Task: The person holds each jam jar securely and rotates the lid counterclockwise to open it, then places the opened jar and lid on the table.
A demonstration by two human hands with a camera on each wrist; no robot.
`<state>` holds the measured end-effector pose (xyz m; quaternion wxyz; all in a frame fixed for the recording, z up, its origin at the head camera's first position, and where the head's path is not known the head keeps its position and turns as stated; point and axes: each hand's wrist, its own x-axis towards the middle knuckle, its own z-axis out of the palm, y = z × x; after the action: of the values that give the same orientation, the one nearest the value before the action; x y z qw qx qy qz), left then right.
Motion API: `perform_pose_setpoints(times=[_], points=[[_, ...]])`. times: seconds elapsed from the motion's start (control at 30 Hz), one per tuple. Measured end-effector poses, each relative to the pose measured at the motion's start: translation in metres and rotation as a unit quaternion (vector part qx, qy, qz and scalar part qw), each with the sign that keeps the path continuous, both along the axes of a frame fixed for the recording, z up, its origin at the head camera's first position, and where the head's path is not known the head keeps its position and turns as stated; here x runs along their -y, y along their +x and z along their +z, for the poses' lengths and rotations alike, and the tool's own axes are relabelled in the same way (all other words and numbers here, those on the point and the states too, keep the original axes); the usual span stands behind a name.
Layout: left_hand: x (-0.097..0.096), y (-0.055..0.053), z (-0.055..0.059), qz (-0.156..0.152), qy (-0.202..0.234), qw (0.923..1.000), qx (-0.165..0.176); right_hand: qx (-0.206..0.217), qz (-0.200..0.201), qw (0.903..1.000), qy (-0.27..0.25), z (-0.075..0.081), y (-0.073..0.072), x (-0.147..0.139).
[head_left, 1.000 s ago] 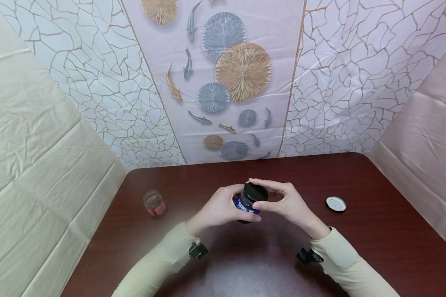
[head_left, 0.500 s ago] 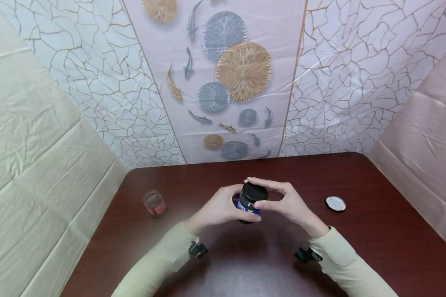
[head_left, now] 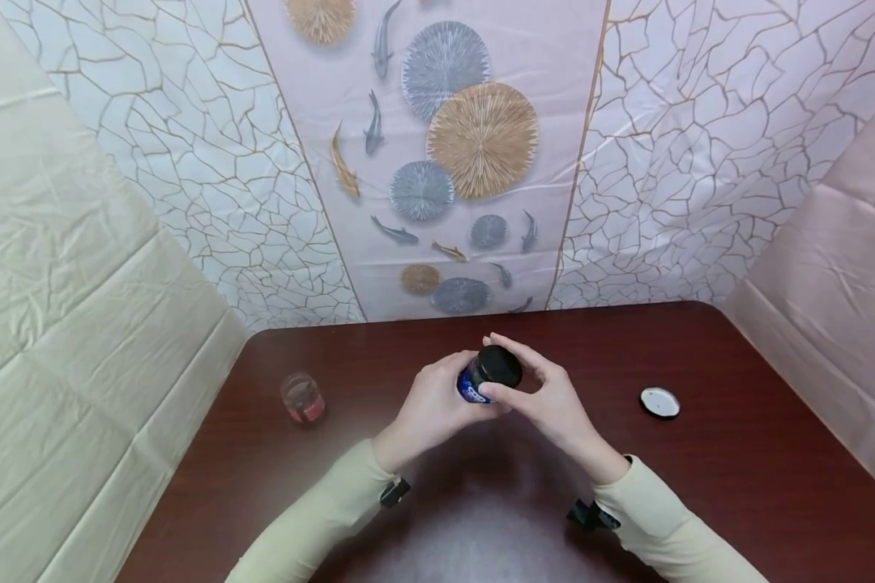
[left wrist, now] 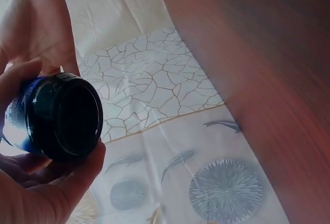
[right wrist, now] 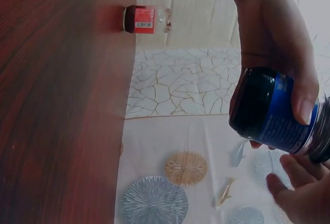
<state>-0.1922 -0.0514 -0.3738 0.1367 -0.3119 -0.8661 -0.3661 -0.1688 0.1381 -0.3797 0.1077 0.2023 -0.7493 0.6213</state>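
Both hands hold a small dark jar with a blue label (head_left: pixel 468 387) above the table, tilted, in the head view. My left hand (head_left: pixel 432 409) grips the jar's body from the left side. My right hand (head_left: pixel 554 405) holds the black lid (head_left: pixel 501 366), thumb at the near edge and fingers over the far side. The left wrist view has a dark round end of the jar (left wrist: pixel 77 115) facing the camera. In the right wrist view, the left thumb (right wrist: pixel 305 108) presses along the blue label, while the right hand's fingers (right wrist: pixel 296 182) reach the lid end.
On the reddish-brown table (head_left: pixel 591 332), a clear glass jar with a red label (head_left: pixel 304 399) stands at the left. A loose round lid (head_left: pixel 659 402), white inside with a dark rim, lies at the right. Fabric panels (head_left: pixel 87 283) surround the table's back and sides.
Both hands and the jar have moved slightly up and away from the body. The jar leans more, and the right hand has shifted a little left with its thumb.
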Motion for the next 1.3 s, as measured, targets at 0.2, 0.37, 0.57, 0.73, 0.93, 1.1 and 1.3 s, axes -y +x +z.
perform_pose_setpoints(times=[0.2, 0.37, 0.57, 0.73, 0.93, 1.1, 1.3], points=[[0.001, 0.001, 0.002, -0.018, 0.0, 0.9995, 0.025, -0.007, 0.007, 0.9999, -0.009, 0.002, 0.002, -0.003], [0.001, 0.002, 0.003, -0.029, 0.003, 0.9991, 0.03, -0.02, 0.025, 0.9993, -0.02, 0.004, 0.003, -0.007], [-0.001, 0.003, 0.006, -0.049, 0.021, 0.9953, 0.081, -0.023, 0.038, 0.9986, -0.027, 0.005, 0.003, -0.01], [-0.001, 0.003, 0.007, -0.071, 0.038, 0.9879, 0.132, -0.025, 0.054, 0.9976, -0.037, 0.006, 0.004, -0.012], [-0.001, 0.004, 0.013, -0.098, 0.053, 0.9791, 0.171, -0.039, 0.08, 0.9946, -0.053, 0.009, 0.004, -0.015], [0.0, 0.005, 0.014, -0.111, 0.055, 0.9731, 0.194, -0.036, 0.106, 0.9915, -0.067, 0.011, 0.005, -0.017], [0.001, 0.006, 0.015, -0.13, 0.054, 0.9657, 0.218, -0.014, 0.142, 0.9858, -0.09, 0.012, 0.007, -0.019]])
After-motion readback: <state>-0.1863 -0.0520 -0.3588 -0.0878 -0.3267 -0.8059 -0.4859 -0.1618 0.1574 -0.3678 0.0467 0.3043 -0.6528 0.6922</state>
